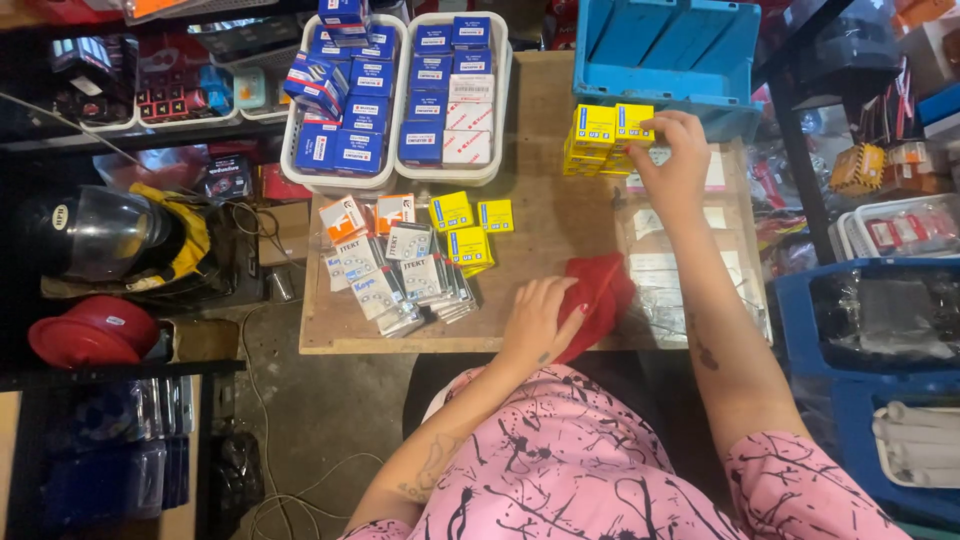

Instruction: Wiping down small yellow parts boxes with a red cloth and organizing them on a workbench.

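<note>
My right hand point(672, 160) reaches to the far right of the wooden table point(545, 215) and grips a small yellow box point(634, 122) on top of a stack of yellow boxes point(592, 145). My left hand point(537, 318) lies flat near the table's front edge, its fingers resting on a red cloth point(600, 290). Three more yellow boxes point(468, 228) lie at mid-table, apart from both hands.
Two white trays point(398, 175) with blue and white boxes stand at the back. Small white and orange packs point(395, 265) are piled at the left. A blue crate point(668, 60) sits behind the yellow stack. Clear plastic bags point(665, 275) cover the right side. A helmet point(110, 235) is on the left.
</note>
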